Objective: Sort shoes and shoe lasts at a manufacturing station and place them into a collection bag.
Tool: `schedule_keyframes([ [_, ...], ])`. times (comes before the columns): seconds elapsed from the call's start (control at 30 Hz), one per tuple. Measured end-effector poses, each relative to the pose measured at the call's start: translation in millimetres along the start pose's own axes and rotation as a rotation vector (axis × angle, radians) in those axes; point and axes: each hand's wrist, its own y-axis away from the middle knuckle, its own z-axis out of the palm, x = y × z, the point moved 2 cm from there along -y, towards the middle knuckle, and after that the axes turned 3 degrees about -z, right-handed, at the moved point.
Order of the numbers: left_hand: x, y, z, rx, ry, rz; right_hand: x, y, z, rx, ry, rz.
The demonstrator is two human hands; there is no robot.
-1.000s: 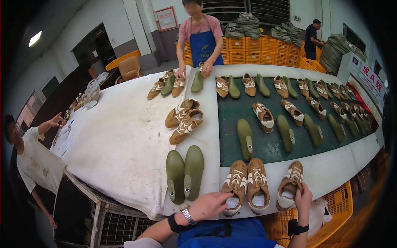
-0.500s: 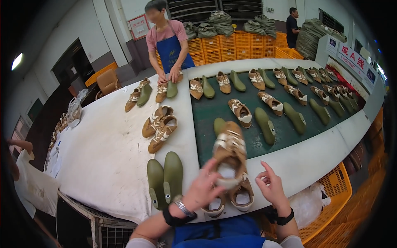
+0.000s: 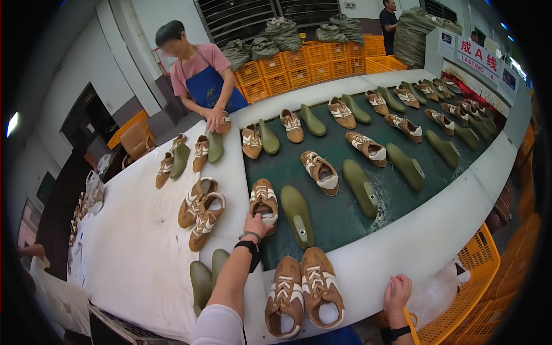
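My left hand [image 3: 260, 223] grips the heel of a brown sneaker with white stripes [image 3: 264, 195], which rests on the left edge of the green conveyor belt [image 3: 339, 236]. Just right of that sneaker lies a green shoe last [image 3: 295, 213]. Two more brown sneakers, a left one [image 3: 284, 296] and a right one [image 3: 322, 282], stand side by side at the front edge, nearest my body. Over the orange crate's near side, my right hand [image 3: 397, 293] is loosely curled, with nothing visible in it. My left forearm partly covers a pair of green lasts [image 3: 201, 282].
Sneakers and lasts line the belt in rows toward the far right. Another sneaker pair [image 3: 201, 213] sits on the white table [image 3: 132, 230]. Across from me, a person in a blue apron [image 3: 210, 86] handles a shoe. An orange crate [image 3: 486, 259] stands at right.
My left hand has carried the sneaker forward and left, down onto the belt. My right hand has drawn back right, its fingers curling in. The view has shifted, uncovering the front pair.
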Motion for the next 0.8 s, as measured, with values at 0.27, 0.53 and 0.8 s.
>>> schedule_keyframes([
  [0.27,20,-29,-29,-0.126,-0.108,-0.105,-3,0,0,-0.001,-0.001,-0.004],
  [0.53,-43,-10,-108,-0.372,-0.250,0.045,-2,2,7,0.006,-0.007,-0.056],
  [0.8,-185,18,-152,-0.507,-0.263,-0.025,-5,3,17,0.042,0.000,-0.041],
])
